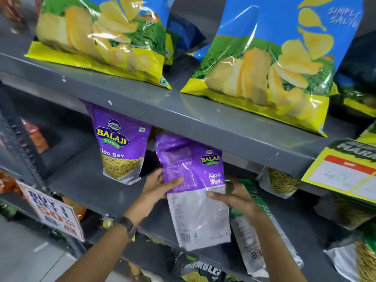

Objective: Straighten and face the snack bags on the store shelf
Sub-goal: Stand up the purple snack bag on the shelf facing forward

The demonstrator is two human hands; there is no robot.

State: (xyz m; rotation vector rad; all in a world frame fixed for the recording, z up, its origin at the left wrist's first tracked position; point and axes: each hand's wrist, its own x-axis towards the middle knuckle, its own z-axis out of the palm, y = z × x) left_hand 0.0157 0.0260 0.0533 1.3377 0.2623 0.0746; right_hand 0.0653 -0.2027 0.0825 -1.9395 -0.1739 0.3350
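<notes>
A purple Aloo Sev bag (195,192) hangs in front of the middle shelf, its back panel with barcode turned toward me. My left hand (158,188) grips its left edge, thumb on the purple panel. My right hand (234,195) holds its right edge and also touches a green and white bag (252,237) lying behind it. Another purple Aloo Sev bag (122,147) stands upright and face-forward at the left of the same shelf. Two large blue and yellow chip bags (101,33) (270,64) stand on the upper shelf.
The grey shelf edge (183,119) juts out just above the held bag. A yellow price card (341,171) hangs at right, a "Buy 1 Get 1" sign (55,210) at left. More sev bags (280,182) sit to the right, and dark bags (201,271) below.
</notes>
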